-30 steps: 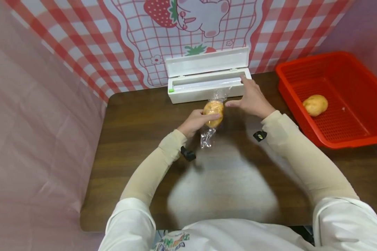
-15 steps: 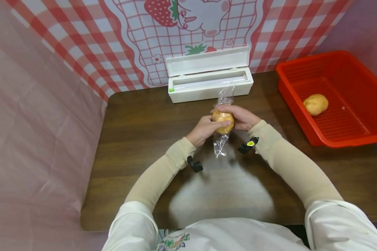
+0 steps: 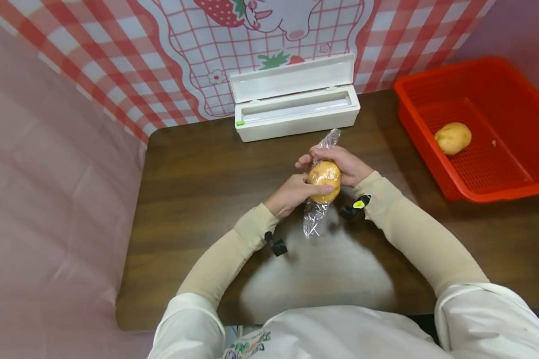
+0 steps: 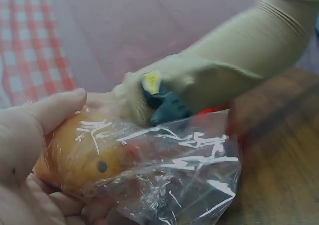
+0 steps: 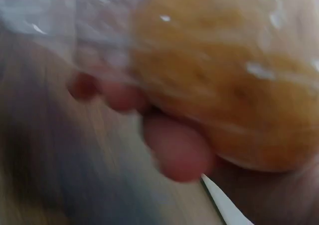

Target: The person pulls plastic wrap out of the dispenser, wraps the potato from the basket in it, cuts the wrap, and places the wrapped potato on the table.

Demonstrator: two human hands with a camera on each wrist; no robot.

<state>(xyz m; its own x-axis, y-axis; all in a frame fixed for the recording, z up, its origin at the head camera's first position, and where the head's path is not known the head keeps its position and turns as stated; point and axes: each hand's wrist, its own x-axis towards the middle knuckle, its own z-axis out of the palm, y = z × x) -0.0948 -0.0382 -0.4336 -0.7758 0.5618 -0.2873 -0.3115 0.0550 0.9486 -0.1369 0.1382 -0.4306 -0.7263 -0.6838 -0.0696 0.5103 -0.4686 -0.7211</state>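
A potato (image 3: 325,174) wrapped in clear cling film (image 3: 315,218) is held above the table. My left hand (image 3: 291,194) grips the potato from the left, thumb across its front and fingers beneath it, as the left wrist view also shows. At the potato's far end, my right hand (image 3: 347,165) holds the gathered film between thumb and fingers, its palm beside the potato. One film tail sticks out past the right hand; the other hangs loose toward the body and flares in the left wrist view. The right wrist view is blurred, with the wrapped potato (image 5: 234,75) filling much of it.
Behind the hands stands a white film dispenser box (image 3: 298,124), its lid (image 3: 292,80) raised and a roll inside. At the right, a red plastic basket (image 3: 435,172) holds another potato (image 3: 452,138). A checked cloth (image 3: 117,55) hangs behind the brown table (image 3: 184,199).
My right hand has come from the dispenser box to the potato and now holds the film at its far end. The wrapped potato has moved slightly right and toward the body.
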